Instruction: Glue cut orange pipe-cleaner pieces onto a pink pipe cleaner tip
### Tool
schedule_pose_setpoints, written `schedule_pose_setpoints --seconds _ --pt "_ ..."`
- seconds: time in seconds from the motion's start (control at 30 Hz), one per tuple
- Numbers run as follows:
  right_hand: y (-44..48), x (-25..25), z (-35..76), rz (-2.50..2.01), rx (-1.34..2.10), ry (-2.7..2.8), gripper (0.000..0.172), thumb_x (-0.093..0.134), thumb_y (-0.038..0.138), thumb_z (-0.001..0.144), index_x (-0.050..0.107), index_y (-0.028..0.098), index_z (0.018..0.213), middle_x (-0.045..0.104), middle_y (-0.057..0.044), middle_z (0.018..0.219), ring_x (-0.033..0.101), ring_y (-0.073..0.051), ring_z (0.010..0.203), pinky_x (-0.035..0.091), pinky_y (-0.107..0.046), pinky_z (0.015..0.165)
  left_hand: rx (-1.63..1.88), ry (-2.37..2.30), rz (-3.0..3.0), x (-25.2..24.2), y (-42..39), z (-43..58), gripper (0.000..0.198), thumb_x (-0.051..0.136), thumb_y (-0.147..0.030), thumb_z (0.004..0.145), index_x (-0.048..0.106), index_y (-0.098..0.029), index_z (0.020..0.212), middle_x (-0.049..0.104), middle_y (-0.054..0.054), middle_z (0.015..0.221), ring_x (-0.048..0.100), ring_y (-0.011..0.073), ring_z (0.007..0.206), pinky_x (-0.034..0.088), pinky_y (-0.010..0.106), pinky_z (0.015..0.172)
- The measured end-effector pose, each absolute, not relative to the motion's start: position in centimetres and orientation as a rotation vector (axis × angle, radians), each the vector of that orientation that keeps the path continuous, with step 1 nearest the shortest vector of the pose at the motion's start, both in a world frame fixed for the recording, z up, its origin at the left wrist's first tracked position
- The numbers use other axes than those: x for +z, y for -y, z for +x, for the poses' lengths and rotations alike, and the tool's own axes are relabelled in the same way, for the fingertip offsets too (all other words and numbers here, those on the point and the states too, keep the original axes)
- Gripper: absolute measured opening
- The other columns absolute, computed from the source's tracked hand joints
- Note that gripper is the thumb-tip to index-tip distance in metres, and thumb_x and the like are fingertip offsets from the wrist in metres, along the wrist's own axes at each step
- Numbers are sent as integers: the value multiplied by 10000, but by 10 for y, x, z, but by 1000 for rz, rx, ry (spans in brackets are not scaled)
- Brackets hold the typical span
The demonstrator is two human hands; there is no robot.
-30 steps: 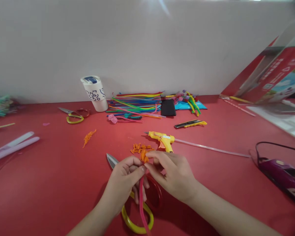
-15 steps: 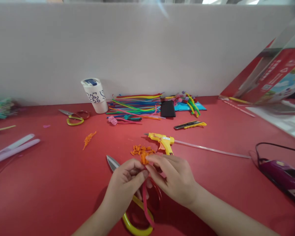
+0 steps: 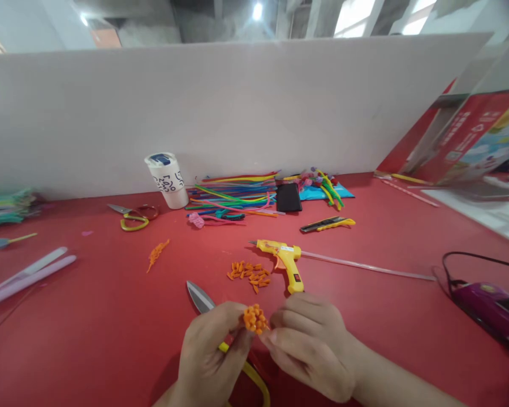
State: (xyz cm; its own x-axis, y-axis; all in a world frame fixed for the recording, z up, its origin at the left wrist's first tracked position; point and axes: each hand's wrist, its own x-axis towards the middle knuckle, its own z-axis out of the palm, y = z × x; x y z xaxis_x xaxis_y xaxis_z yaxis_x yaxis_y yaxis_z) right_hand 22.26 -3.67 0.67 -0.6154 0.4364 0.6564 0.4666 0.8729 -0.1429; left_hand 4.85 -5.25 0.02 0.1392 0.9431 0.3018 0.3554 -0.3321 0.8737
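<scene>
My left hand (image 3: 214, 353) is closed around the underside of an orange pipe-cleaner flower (image 3: 255, 319), a round cluster of short pieces facing up. My right hand (image 3: 311, 345) pinches at the flower's lower right edge; the exact grip of its fingertips is partly hidden. The flower's stem is out of sight behind the hands. Beneath them lie large scissors (image 3: 200, 298), the blades pointing away and the yellow and red handles partly covered. Just beyond the flower, short orange pieces (image 3: 250, 272) are scattered. A yellow glue gun (image 3: 286, 257) lies beyond my right hand.
A box cutter (image 3: 328, 224), pipe cleaners (image 3: 233, 192), a black phone-like slab (image 3: 289, 198) and a white tumbler (image 3: 167, 180) stand or lie toward the white partition (image 3: 237, 107). Smaller scissors (image 3: 133, 219) and an orange twist (image 3: 158, 254) lie left. A purple corded device (image 3: 487, 308) is at right.
The camera view has tilted up. The flower has come nearer and turned its top toward me. My right hand has shifted lower, uncovering the glue gun's handle; the pink stem is now hidden.
</scene>
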Motion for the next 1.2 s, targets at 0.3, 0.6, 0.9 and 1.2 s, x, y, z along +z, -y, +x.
schedule_pose_setpoints --seconds 0.3,0.6,0.9,1.2 --pt "33 15 222 -464 -136 2230 130 425 85 801 516 176 823 593 -22 537 453 -137 439 289 -280 440 1269 -1275 1752 -2 56 52 146 563 -176 743 669 -245 669 670 31 638 603 171 579 467 242 574" --pt "33 9 225 -466 -179 2206 143 483 82 774 535 160 882 589 -19 531 488 -150 461 374 -281 456 1228 -1269 1512 0 58 57 143 586 -223 725 598 -214 583 594 15 570 567 154 536 467 243 540" --pt "28 6 217 -633 57 2023 192 543 81 778 498 157 948 599 3 603 492 -112 489 386 -237 494 970 -852 777 4 51 64 237 669 -314 701 482 -170 675 619 -13 505 568 108 346 394 139 289" --pt "29 0 214 -789 158 1963 179 552 121 792 539 152 968 561 30 567 525 -93 503 417 -209 535 969 -779 702 -3 47 62 215 670 -272 708 494 -156 665 624 -14 502 582 108 337 410 119 269"
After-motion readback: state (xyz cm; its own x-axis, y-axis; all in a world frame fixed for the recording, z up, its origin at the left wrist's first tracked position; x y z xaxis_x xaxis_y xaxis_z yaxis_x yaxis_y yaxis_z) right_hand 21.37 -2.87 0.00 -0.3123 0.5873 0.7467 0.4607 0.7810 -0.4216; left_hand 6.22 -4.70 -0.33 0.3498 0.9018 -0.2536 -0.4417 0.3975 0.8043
